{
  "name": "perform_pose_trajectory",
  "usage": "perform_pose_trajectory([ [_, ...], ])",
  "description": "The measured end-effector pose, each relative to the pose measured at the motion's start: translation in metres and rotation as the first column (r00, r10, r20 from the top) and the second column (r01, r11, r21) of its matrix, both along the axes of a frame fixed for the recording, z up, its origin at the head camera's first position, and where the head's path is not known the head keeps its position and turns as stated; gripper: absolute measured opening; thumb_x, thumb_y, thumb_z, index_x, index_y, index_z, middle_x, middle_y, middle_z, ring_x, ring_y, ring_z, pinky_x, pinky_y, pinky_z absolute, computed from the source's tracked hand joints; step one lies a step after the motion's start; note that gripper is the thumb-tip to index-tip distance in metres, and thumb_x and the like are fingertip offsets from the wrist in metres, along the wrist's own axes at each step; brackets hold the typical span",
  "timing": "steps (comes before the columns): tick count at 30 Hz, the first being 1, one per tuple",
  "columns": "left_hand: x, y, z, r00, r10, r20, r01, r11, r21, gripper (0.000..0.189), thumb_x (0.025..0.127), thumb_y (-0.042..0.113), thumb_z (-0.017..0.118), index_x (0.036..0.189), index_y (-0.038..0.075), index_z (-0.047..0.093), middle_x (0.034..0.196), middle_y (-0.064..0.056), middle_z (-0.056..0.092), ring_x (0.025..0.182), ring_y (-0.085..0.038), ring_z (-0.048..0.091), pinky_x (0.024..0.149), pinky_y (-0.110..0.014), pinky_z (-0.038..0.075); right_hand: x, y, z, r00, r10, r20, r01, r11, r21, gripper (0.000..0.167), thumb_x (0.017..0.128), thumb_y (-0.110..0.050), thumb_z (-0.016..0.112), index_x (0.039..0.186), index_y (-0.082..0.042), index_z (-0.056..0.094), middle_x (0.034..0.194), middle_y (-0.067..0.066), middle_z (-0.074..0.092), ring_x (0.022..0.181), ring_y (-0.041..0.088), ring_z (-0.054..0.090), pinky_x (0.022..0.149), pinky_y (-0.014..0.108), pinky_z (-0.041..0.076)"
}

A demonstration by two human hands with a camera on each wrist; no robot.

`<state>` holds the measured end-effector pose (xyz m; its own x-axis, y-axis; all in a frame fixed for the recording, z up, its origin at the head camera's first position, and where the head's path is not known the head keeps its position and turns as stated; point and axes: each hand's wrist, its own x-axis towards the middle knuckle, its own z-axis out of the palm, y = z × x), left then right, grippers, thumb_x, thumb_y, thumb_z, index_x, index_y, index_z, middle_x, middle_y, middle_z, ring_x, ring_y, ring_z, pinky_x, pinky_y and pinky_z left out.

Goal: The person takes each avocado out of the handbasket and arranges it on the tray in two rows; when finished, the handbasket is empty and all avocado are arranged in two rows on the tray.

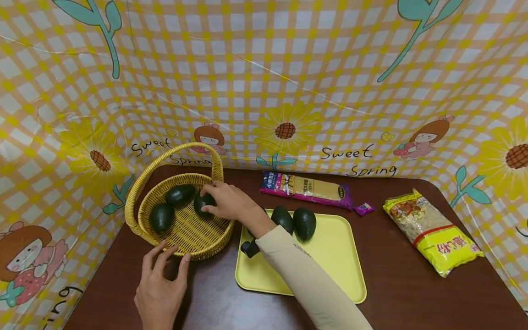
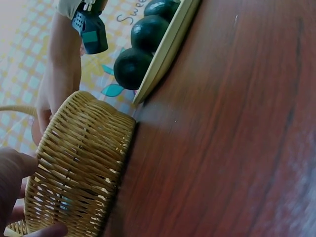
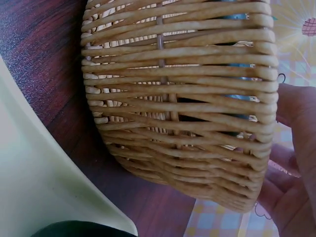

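Observation:
A yellow wicker basket [image 1: 206, 251] with a tall arched handle stands at the left of the table. My right hand [image 1: 227, 200] reaches over its right rim and grips a dark green avocado [image 1: 202, 204] inside it. Two more avocados lie in the basket, one avocado [image 1: 180, 195] at the back and one avocado [image 1: 162, 217] at the left. My left hand [image 1: 160, 288] is at the basket's front rim, fingers spread and slightly bent; whether they touch the wicker I cannot tell. In the right wrist view the basket wall [image 3: 173, 106] hides the gripped avocado.
A yellow tray [image 1: 330, 256] right of the basket bears three avocados [image 2: 149, 33], one partly behind my right arm. Behind it lie a pasta packet [image 1: 307, 190] and a small purple packet [image 1: 364, 209]. A yellow bag [image 1: 433, 231] lies at the right. Patterned cloth surrounds the table.

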<state>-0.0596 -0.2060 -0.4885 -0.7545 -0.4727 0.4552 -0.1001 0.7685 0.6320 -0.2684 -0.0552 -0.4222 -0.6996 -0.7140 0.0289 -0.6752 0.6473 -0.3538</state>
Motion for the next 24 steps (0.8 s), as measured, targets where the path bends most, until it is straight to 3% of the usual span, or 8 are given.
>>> perform_pose_trajectory([
  [11, -0.001, -0.001, -0.002, 1.000, -0.008, 0.005, 0.008, 1.000, -0.012, 0.036, 0.091, 0.033, 0.090, 0.121, 0.013, 0.081, 0.142, -0.008, 0.065, 0.087, -0.031, 0.078, 0.046, -0.042, 0.051, -0.008, -0.022, -0.005, 0.997, -0.008, 0.071, -0.002, 0.989, 0.148, 0.064, 0.105, -0.044, 0.071, 0.163, -0.027, 0.048, 0.159, 0.014, 0.051, 0.134, 0.028, 0.063, 0.113, 0.044, 0.052],
  [20, -0.002, -0.001, -0.002, 1.000, -0.007, 0.010, 0.007, 1.000, -0.016, 0.037, 0.091, 0.032, 0.091, 0.121, 0.013, 0.081, 0.142, -0.008, 0.065, 0.084, -0.031, 0.077, 0.044, -0.039, 0.048, -0.016, -0.033, -0.010, 0.996, -0.012, 0.085, 0.000, 0.990, 0.141, 0.059, 0.105, -0.044, 0.071, 0.157, -0.026, 0.049, 0.149, 0.012, 0.059, 0.128, 0.027, 0.065, 0.104, 0.043, 0.056],
  [24, -0.002, -0.002, -0.002, 1.000, -0.004, 0.006, 0.004, 1.000, -0.018, 0.037, 0.091, 0.032, 0.090, 0.121, 0.013, 0.081, 0.142, -0.007, 0.065, 0.085, -0.030, 0.077, 0.045, -0.040, 0.049, -0.017, -0.037, -0.011, 0.995, -0.023, 0.098, 0.005, 0.985, 0.173, 0.066, 0.105, -0.046, 0.070, 0.163, -0.027, 0.045, 0.156, 0.012, 0.055, 0.135, 0.028, 0.062, 0.108, 0.045, 0.055],
])
